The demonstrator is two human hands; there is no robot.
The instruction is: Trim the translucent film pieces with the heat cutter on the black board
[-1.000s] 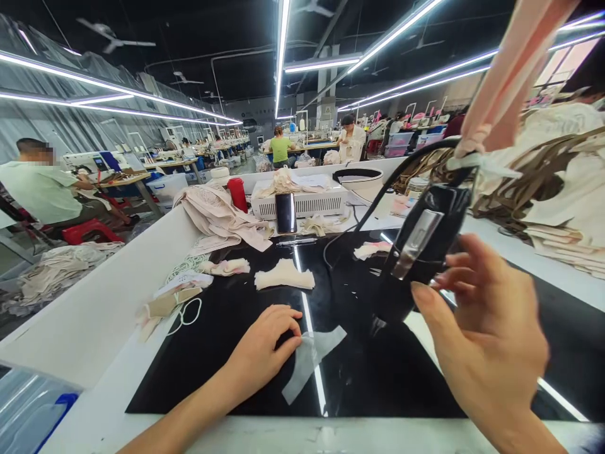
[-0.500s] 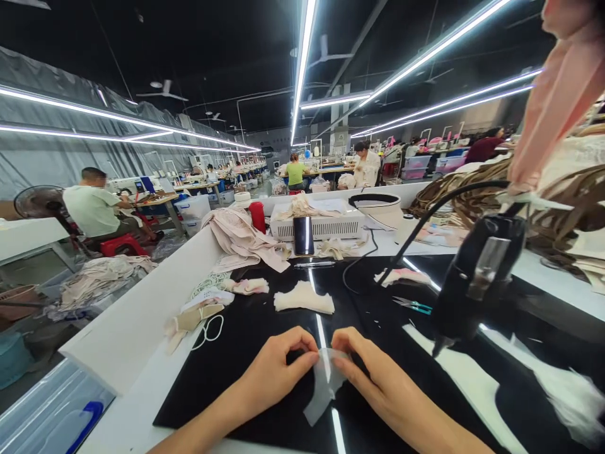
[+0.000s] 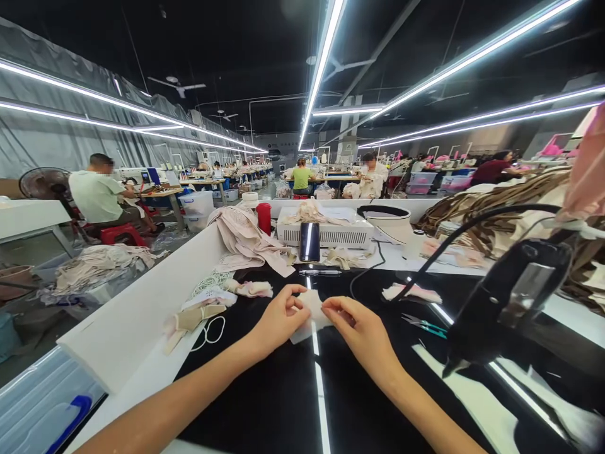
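Layout: fabric piece (image 3: 311,306) between left hand (image 3: 281,320) and right hand (image 3: 363,325), over mat (image 3: 246,410) | pen (image 3: 320,272) on mat, before phone (image 3: 309,243) | phone before box (image 3: 347,238) | cloth scraps (image 3: 309,212) on box | cloth pile (image 3: 241,233) left of box | snips (image 3: 428,326) on mat, right of right hand | glue gun (image 3: 505,309) right of snips.

From the wearer's head, we look forward and down over the near edge of the black board (image 3: 250,403), close behind the left hand (image 3: 282,319) and right hand (image 3: 362,325); our single wide view reaches past the board's far edge into the distant workroom (image 3: 338,151).
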